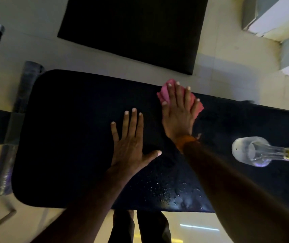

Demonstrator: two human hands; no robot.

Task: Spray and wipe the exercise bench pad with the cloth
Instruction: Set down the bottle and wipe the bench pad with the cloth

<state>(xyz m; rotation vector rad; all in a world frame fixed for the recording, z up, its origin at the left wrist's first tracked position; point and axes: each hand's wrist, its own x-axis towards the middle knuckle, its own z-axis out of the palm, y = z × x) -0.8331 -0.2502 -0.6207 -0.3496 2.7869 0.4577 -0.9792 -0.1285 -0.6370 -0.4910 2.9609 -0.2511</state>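
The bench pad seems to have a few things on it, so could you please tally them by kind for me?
Hands: 2, left hand flat on the bench pad, right hand pressing down
Pink cloth: 1, under the right hand
Clear bottle: 1
Total: 4

Here's the long black padded bench pad (70, 137), rounded at the corners, stretching left to right across the view. Droplets glisten on its near edge, around the middle. At the far edge, right of centre, a small pink crumpled cloth (163, 95) lies flat on the pad, pinned under the spread, straight fingers of the right hand (178, 116). Further right on the pad sits a clear plastic spray bottle (249, 151), its yellow-banded neck pointing right; upright or lying, hard to tell.
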